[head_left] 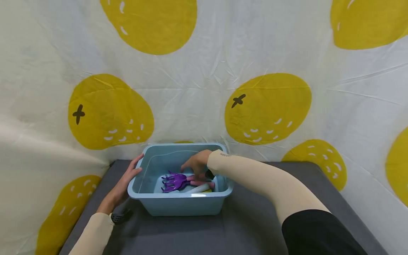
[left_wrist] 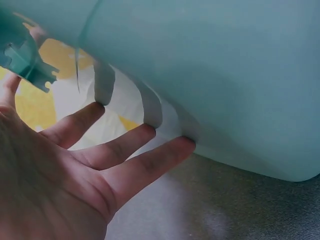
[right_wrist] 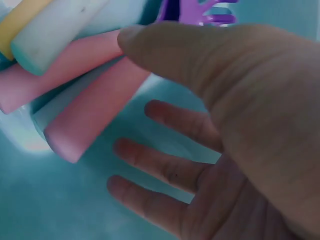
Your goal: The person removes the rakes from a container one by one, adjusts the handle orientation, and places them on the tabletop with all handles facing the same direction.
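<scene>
A light blue plastic basin (head_left: 185,206) stands on the dark grey surface. My left hand (head_left: 122,182) is at its left side, straight fingertips (left_wrist: 172,147) against the outer wall in the left wrist view. Inside lie purple hand rakes (head_left: 174,181), prongs pointing left, with pink handles (right_wrist: 97,110). Reaching into the basin from the right, my right hand (head_left: 198,163) hovers over these handles. In the right wrist view its thumb (right_wrist: 150,45) overlaps the handles, while the other fingers are spread apart beside them, extended.
Beside the pink handles lie a pale blue-white handle (right_wrist: 55,37) and a yellow one (right_wrist: 20,22). A white cloth (head_left: 191,106) printed with yellow fruit hangs behind the basin. The grey surface (head_left: 178,235) extends in front.
</scene>
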The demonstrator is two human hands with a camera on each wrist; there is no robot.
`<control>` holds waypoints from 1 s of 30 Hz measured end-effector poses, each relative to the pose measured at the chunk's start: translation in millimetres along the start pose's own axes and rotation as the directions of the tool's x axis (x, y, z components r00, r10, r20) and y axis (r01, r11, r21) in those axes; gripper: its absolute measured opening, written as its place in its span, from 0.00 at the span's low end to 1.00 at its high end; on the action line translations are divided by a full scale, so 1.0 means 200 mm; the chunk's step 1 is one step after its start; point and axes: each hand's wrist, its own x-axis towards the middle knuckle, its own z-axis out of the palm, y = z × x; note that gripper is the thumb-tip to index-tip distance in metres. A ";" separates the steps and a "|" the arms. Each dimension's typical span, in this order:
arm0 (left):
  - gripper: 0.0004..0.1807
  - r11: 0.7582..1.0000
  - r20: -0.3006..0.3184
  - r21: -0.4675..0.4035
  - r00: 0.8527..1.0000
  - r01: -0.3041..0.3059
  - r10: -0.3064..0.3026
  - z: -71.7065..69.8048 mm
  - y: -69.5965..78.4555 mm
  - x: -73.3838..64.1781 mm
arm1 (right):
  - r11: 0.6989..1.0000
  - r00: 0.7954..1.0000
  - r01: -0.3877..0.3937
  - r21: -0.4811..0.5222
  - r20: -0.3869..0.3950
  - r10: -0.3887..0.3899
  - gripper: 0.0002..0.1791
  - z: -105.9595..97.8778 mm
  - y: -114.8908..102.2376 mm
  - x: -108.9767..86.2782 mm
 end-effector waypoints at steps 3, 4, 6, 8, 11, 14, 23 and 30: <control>0.35 1.000 0.002 -0.009 1.000 -0.002 0.002 0.02 -0.01 0.00 | 0.999 0.999 -0.038 0.003 0.017 0.038 0.48 0.04 0.00 0.01; 0.35 1.000 0.003 -0.008 1.000 -0.004 0.004 0.02 -0.01 0.00 | 0.999 0.998 -0.053 0.003 0.019 0.053 0.49 0.05 0.01 0.02; 0.35 1.000 -0.001 -0.011 1.000 -0.007 0.007 0.03 -0.02 0.00 | 0.998 0.999 -0.047 -0.052 0.013 0.047 0.46 0.07 0.01 0.02; 0.35 1.000 -0.005 -0.012 1.000 -0.006 0.006 0.03 -0.02 0.00 | 0.996 0.999 -0.038 -0.081 0.009 0.038 0.44 0.08 0.01 0.02; 0.35 1.000 -0.015 -0.013 1.000 -0.003 0.003 0.03 -0.02 0.00 | 0.994 1.000 -0.001 -0.106 -0.004 0.001 0.43 0.10 0.01 0.01; 0.35 1.000 -0.023 -0.013 1.000 0.003 -0.003 0.03 -0.02 0.00 | 0.992 0.999 0.046 -0.113 -0.014 -0.048 0.40 0.11 0.01 0.01; 0.35 1.000 -0.035 -0.015 0.999 0.021 -0.021 0.01 -0.04 0.00 | 0.982 0.992 0.121 -0.146 -0.019 -0.125 0.35 0.09 0.01 0.02; 0.35 1.000 -0.042 -0.018 0.999 0.011 -0.012 0.00 -0.04 0.00 | 0.961 0.971 0.218 -0.173 -0.062 -0.232 0.14 0.04 0.01 0.03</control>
